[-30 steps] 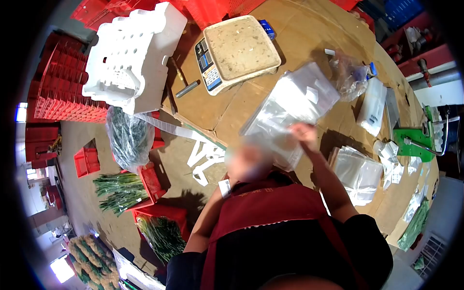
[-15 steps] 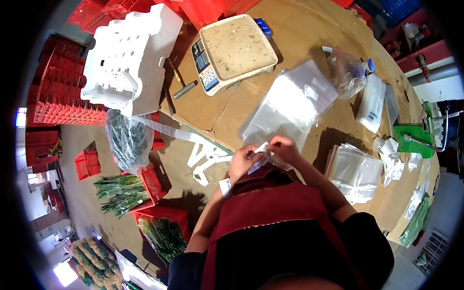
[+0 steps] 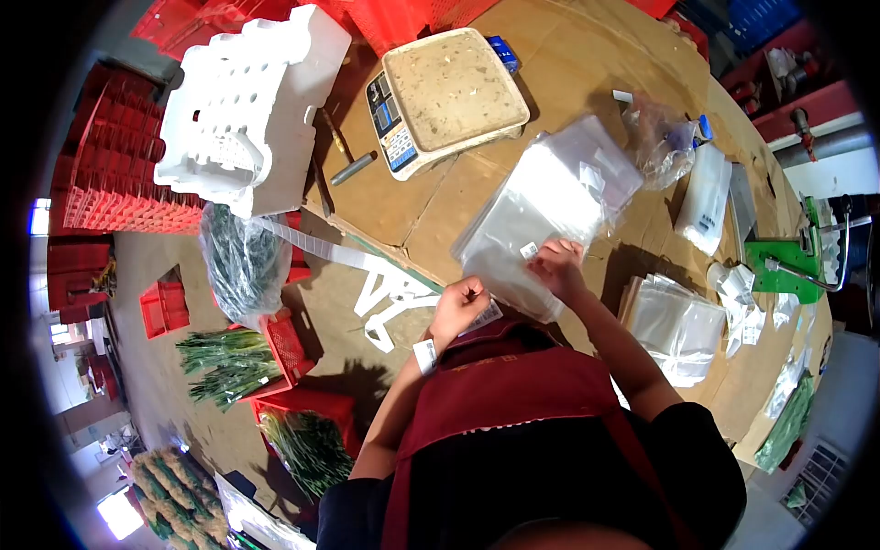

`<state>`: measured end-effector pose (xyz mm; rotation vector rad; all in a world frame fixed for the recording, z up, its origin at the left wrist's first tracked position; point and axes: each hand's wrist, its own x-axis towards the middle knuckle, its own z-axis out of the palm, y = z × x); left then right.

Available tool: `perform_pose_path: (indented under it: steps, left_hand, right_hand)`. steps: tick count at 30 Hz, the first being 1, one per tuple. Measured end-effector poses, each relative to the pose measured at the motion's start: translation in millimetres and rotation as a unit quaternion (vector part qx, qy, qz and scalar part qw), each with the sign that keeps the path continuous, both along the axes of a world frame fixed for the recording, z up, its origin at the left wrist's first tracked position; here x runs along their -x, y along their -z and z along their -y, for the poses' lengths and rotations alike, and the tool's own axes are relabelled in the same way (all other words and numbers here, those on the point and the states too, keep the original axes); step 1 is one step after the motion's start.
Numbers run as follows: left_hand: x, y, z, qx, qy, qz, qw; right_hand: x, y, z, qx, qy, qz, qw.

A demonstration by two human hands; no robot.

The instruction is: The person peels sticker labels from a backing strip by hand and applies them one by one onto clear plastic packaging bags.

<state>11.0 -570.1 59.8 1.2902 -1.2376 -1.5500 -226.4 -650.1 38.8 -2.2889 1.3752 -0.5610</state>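
Observation:
My left hand (image 3: 457,308) is closed, with a strip of white printed labels (image 3: 486,317) hanging just below its fingers, against the apron. Over the lower part of a stack of clear plastic bags (image 3: 513,215) is my right hand (image 3: 557,267), its fingers curled in a pinch. A small white label (image 3: 529,249) shows at its fingertips, close to the top bag; whether it touches the plastic I cannot tell. Farther up the stack lies another white label (image 3: 589,176). A white sticker (image 3: 425,356) is on my left wrist.
A scale (image 3: 454,96) stands at the back of the cardboard-covered table. White crate (image 3: 261,110) at left; more bags (image 3: 674,325) and a green tape dispenser (image 3: 784,266) at right. A long label strip (image 3: 321,246) trails off the table edge. Red crates hold green leafy stalks (image 3: 229,362).
My hands have come apart. The right hand has moved up and away over the bags, a small label now at its fingertips. My left hand stays near the apron with the strip.

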Motion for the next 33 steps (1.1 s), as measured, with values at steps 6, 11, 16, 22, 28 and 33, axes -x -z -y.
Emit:
perform_pose_path:
  steps: [6,11,16,22,28,33]
  left_hand:
    - [2.1,1.9,-6.1,-0.019,-0.072,-0.014,0.997]
    - [1.8,3.7,-3.4,-0.029,-0.07,0.014,0.997]
    - [1.0,4.7,-4.8,-0.013,-0.079,-0.004,0.997]
    - [0.8,7.6,-4.6,-0.029,-0.092,0.033,0.995]
    - [-0.7,8.0,-5.6,-0.014,-0.091,0.052,0.994]
    - [-1.6,7.4,-5.3,-0.014,-0.084,0.034,0.996]
  right_hand:
    - [5.7,-13.0,-4.6,0.033,-0.077,0.044,0.996]
    - [3.7,11.1,-4.2,-0.038,-0.052,0.015,0.998]
    - [-4.7,5.5,-14.4,0.086,-0.089,0.041,0.991]
    - [-8.7,18.4,-11.9,0.05,-0.078,0.036,0.995]
    - [-2.3,13.6,-10.6,0.051,-0.087,0.063,0.993]
    - [-2.4,21.9,-0.9,-0.047,-0.074,0.12,0.989]
